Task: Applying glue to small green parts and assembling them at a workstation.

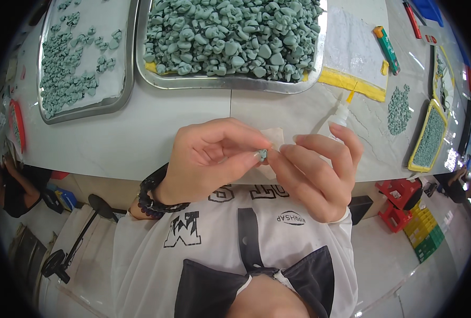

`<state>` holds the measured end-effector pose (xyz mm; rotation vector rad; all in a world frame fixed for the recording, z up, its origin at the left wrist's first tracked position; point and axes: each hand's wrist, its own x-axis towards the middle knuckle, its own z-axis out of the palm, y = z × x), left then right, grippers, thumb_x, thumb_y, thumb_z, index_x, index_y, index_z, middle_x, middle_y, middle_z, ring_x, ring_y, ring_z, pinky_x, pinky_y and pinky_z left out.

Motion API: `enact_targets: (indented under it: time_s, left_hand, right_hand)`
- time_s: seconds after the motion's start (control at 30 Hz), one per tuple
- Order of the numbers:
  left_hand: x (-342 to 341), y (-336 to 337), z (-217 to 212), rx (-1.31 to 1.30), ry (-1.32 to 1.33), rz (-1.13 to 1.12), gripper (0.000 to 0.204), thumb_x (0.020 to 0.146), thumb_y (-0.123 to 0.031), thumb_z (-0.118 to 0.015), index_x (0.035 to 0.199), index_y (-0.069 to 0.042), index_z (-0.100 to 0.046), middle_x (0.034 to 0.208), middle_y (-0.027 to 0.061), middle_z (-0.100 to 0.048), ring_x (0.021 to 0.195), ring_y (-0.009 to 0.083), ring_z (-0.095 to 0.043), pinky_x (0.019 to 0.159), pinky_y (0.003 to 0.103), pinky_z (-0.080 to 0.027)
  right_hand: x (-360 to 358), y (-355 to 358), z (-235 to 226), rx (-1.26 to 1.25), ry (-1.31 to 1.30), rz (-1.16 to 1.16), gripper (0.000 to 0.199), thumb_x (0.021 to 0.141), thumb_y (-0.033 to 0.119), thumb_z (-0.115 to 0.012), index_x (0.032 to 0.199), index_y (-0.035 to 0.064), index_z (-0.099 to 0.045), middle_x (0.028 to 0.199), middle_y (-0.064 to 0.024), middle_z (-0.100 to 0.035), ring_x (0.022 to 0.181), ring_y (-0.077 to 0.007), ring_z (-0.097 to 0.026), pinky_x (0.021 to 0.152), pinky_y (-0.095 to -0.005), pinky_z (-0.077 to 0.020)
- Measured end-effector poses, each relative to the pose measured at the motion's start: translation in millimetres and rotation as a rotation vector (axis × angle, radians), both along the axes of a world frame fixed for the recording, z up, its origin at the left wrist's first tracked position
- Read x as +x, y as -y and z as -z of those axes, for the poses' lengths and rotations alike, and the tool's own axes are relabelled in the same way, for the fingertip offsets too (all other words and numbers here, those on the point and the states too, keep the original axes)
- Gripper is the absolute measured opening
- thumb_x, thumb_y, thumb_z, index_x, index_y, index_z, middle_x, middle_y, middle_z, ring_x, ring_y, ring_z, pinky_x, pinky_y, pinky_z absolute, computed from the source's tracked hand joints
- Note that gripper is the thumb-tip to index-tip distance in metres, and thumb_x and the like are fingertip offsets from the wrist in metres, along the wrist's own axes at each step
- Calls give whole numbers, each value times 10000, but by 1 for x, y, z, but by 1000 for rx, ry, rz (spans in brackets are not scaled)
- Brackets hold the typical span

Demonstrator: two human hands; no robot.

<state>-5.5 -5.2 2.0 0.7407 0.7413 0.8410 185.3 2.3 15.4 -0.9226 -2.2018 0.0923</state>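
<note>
pinching: a tiny grey-green piece [263, 154], matte and lumpy, sits between the fingertips of both hands, just above the desk's near edge and in front of the chest
left hand [209, 161]: fingers curled in tight, thumb and forefinger closed on the small piece; a bracelet of dark round beads [153, 199] circles the wrist
right hand [315, 177]: fingers bent and closed toward the same piece, tips touching it from the other side; a thin pale scrap of paper or cloth [273, 139] shows behind the fingers, whether it is held i cannot tell
shirt [219, 249]: soft white cloth with black panels and block lettering
desk [140, 132]: smooth pale stone-like top with faint grey veins
glue bottle [338, 117]: small clear plastic with a yellow pointed nozzle, just behind the right hand
right tray [230, 81]: shiny metal, rounded corners, heaped with knobby grey-green pieces over a yellow-edged liner
left tray [120, 95]: same metal, pale liner, pieces spread thinly in clusters
white sheet [354, 50]: crinkled, with a yellow border, beside the heaped tray
green and orange tool [387, 49]: slim, lying near the sheet
loose pile [399, 110]: fine grey-green bits on the bare top
yellow-rimmed tray [430, 137]: filled with small green grains, far right
</note>
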Motion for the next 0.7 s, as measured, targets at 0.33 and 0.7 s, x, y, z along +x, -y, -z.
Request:
enact_targets:
  time_s: [0.33,0.7]
  left_hand:
    - [2,-2,1,371,-174,-99,200,734,127,-552,913,62,-613,930,210,-619,879,238,-622,748,292,-501]
    - [3,0,3,481,-283,-185,258,715,149,-571,927,23,-647,946,148,-645,853,183,-635,716,246,-505]
  right_hand:
    - [-1,-2,6,-334,-238,28,246,536,114,-730,770,101,-655,766,-2,-590,760,-205,-562,770,-398,-404]
    - [-9,0,3,-391,-225,39,249,548,13,-717,784,49,-646,766,-51,-612,781,-249,-569,805,-416,-387]
